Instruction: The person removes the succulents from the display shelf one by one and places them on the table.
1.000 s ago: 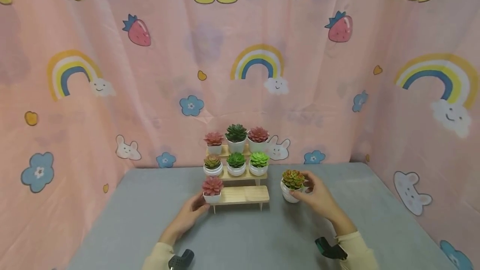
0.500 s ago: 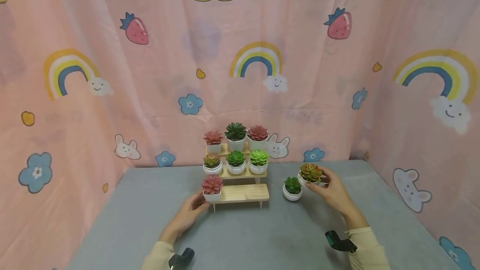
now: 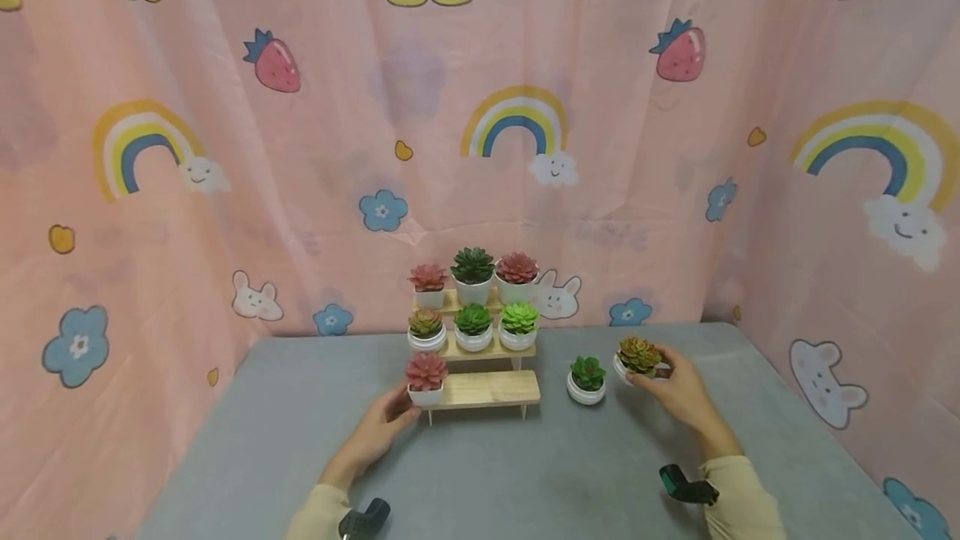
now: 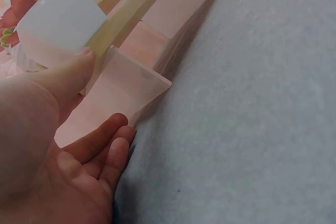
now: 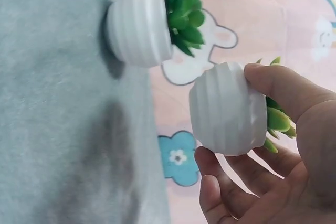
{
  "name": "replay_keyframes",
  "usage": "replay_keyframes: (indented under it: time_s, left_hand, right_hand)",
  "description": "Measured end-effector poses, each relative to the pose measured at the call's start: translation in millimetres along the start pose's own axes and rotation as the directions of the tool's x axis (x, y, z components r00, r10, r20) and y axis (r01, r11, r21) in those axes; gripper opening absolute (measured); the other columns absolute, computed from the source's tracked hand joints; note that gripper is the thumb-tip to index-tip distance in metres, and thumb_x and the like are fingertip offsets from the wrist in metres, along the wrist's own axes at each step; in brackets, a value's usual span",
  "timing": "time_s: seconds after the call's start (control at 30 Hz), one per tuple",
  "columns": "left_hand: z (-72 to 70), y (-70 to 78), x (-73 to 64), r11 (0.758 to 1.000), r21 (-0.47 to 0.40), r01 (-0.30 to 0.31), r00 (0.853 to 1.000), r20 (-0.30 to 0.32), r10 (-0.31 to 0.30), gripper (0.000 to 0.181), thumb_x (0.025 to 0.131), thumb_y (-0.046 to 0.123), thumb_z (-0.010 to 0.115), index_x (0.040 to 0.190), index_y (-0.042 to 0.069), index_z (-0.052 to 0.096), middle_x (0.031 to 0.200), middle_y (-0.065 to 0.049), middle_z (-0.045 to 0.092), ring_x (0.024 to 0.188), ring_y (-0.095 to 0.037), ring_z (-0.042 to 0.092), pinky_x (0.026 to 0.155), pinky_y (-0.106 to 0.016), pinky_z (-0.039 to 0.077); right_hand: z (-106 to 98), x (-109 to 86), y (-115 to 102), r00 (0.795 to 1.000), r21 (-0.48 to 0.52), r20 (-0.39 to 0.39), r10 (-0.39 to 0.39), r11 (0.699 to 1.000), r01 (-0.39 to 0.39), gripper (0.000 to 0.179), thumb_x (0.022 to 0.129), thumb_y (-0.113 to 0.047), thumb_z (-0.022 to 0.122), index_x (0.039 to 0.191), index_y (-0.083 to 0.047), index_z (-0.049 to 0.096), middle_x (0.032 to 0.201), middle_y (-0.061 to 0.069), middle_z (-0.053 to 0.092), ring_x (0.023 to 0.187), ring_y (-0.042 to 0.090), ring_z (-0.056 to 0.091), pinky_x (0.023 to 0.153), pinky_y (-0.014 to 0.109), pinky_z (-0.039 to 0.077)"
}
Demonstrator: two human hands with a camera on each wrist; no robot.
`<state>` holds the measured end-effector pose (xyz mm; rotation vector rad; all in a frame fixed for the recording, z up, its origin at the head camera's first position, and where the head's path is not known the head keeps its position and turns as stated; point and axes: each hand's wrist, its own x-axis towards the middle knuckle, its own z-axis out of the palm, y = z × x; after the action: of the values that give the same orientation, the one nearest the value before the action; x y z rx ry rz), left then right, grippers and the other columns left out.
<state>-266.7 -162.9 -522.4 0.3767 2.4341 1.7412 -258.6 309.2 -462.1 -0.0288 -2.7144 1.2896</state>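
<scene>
Pink curtain (image 3: 315,148) at the back, all rainbows and strawberries, grey table (image 3: 315,407) beneath, and straight to the orange-and-green succulent (image 3: 639,354): up off the surface, clamped between thumb and fingertips of the right hand (image 3: 686,394)! Just to its left, upright on the table, a small green succulent (image 3: 587,377). Farther left, a three-step wooden stand (image 3: 495,350), with one red succulent (image 3: 426,377) at the left end of the lowest step and pale wood stretching rightward; six more potted plants (image 3: 474,323) above, three to a step. At that left end, touching, the left hand (image 3: 375,432), thumb apart from lightly bent fingers; impossible to call grip or mere touch. Grey running wide toward the near side and both flanks, back edge close behind the stand, hard against the curtain. From the right wrist, a ribbed white pot (image 5: 228,109), plainly above the table; from the left, a pale leg panel (image 4: 118,90), half hidden from overhead.
</scene>
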Motion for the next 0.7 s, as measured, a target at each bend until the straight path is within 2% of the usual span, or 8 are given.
replay_keyframes:
  time_s: [0.13, 0.27, 0.5, 0.7]
  left_hand:
    - [1.6, -1.3, -1.9, 1.000, -0.007, 0.013, 1.000, -0.013, -0.013, 0.063, 0.101, 0.019, 0.062, 0.156, 0.004, 0.036, 0.150, -0.023, 0.051, 0.137, -0.040, 0.051, 0.112, -0.053, 0.045]
    - [1.6, -0.3, 0.9, 1.000, 0.004, -0.002, 1.000, -0.025, 0.002, 0.063, 0.101, 0.021, 0.063, 0.156, 0.004, 0.037, 0.149, -0.023, 0.052, 0.136, -0.041, 0.052, 0.112, -0.053, 0.045]
    - [-0.7, 2.6, -0.8, 1.000, 0.016, -0.012, 1.000, 0.010, 0.012, 0.063, 0.102, 0.018, 0.061, 0.156, 0.000, 0.034, 0.148, -0.027, 0.051, 0.135, -0.041, 0.052, 0.112, -0.052, 0.046]
    - [-0.1, 4.0, -2.1, 1.000, -0.002, 0.006, 1.000, -0.008, -0.006, 0.063, 0.101, 0.018, 0.062, 0.156, 0.003, 0.035, 0.150, -0.025, 0.050, 0.137, -0.041, 0.051, 0.112, -0.052, 0.046]
  right_hand:
    - [3.8, 1.9, 6.1, 0.999, -0.011, 0.032, 0.022, 1.000, -0.022, 0.076, 0.094, -0.025, 0.072, 0.147, 0.014, 0.034, 0.146, 0.041, 0.041, 0.120, 0.049, 0.057, 0.081, 0.032, 0.056]
    - [6.3, 5.7, 11.7, 1.000, -0.013, 0.020, 0.022, 1.000, -0.022, 0.073, 0.094, -0.025, 0.072, 0.146, 0.014, 0.036, 0.145, 0.041, 0.042, 0.119, 0.049, 0.058, 0.082, 0.034, 0.057]
    - [11.6, 6.0, 19.1, 0.999, -0.038, 0.035, 0.027, 0.999, -0.025, 0.073, 0.094, -0.023, 0.072, 0.144, 0.016, 0.037, 0.146, 0.043, 0.040, 0.122, 0.054, 0.055, 0.097, 0.055, 0.053]
    - [16.2, 5.9, 20.8, 0.998, -0.040, 0.049, 0.035, 0.999, -0.033, 0.075, 0.093, -0.022, 0.072, 0.146, 0.017, 0.035, 0.145, 0.042, 0.041, 0.120, 0.051, 0.057, 0.090, 0.047, 0.056]
